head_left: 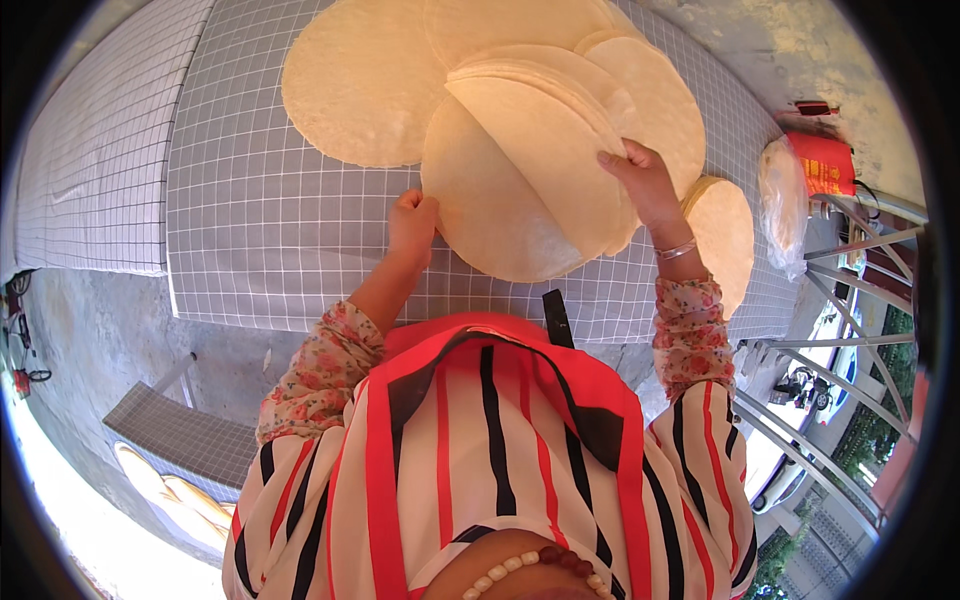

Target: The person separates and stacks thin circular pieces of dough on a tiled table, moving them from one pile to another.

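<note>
Large, thin, pale-tan round flatbreads overlap on a grey checked tablecloth [300, 230]. My left hand [412, 225] is closed in a pinch at the left edge of the nearest flatbread [500, 215]. My right hand [645, 180] grips the right edge of a folded-over flatbread [545, 130], thumb on top; its fingers underneath are hidden. A straight fold runs slantwise across the nearest round, and several layers fan out behind it. Another flatbread [360, 85] lies flat at the far left. Right of my right wrist rests a separate stack of flatbreads [722, 235].
A clear plastic bag [783, 200] and a red packet [825, 163] are beyond the table's right edge, near metal bars [860, 243]. At lower left stands a low checked-covered bench [185, 440] with more rounds [180, 490] beside it. White checked cloth [105, 150] covers the far left.
</note>
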Action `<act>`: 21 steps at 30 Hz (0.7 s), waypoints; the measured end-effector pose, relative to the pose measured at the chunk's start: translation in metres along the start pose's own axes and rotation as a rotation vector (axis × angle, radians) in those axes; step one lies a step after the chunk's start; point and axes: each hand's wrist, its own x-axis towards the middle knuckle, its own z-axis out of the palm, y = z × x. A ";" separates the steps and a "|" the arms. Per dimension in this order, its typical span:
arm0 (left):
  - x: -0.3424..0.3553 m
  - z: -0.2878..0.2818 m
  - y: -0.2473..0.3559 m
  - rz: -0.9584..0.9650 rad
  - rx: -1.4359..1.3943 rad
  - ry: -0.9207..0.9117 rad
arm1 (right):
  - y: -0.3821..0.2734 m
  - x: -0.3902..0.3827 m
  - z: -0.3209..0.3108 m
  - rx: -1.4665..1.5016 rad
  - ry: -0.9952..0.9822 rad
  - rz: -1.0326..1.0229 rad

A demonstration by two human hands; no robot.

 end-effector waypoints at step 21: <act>-0.028 -0.014 0.005 0.004 -0.083 -0.036 | 0.089 -0.072 0.169 -1.043 0.029 -0.606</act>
